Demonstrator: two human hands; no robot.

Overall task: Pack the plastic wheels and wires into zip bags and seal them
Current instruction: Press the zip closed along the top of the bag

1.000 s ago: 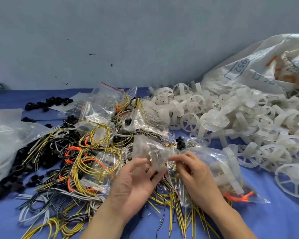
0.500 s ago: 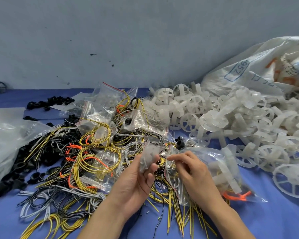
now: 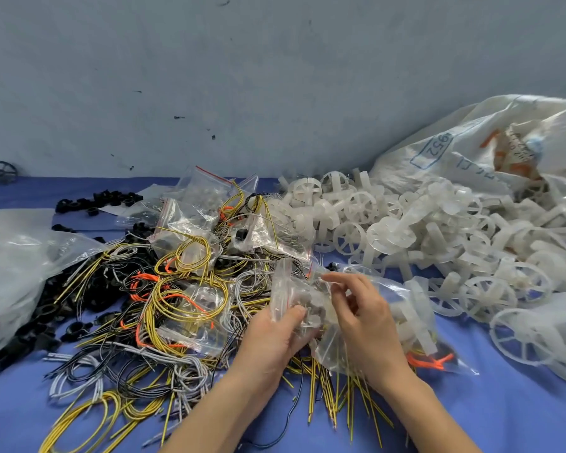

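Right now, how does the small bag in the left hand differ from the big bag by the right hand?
The small bag is held off the table, gripped in the left hand. The big bag lies on it, its mouth held by the right hand. The small bag is crumpled, its tiny pale contents unclear. The big bag holds white wheels and an orange wire. Both are clear plastic.

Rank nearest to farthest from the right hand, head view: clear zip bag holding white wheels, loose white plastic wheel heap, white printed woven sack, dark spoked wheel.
1. Clear zip bag holding white wheels: pinched in the right hand.
2. White plastic wheel heap: to its right.
3. White printed woven sack: back right.
4. Dark spoked wheel: far left, at the wall.
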